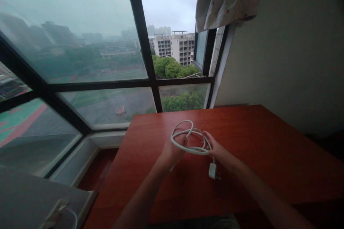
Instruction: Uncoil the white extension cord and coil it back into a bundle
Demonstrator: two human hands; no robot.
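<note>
A white charging cable (197,151) hangs in loose loops between my two hands, over the reddish-brown table (231,125). My left hand (176,150) is closed around the left side of the loops, and a short end of the cable sticks out below it. The right side of the coil is gripped by my right hand (213,146), its fingers curled and partly hidden. Below that hand dangles the white plug adapter (212,171), its prongs pointing right.
Large dark-framed windows (154,82) stand behind and left of the table. One pane on the right is open, under a spotted curtain (225,0). At lower left, a white cord (71,212) runs from a wall socket (55,211). A plain wall (290,50) rises at right.
</note>
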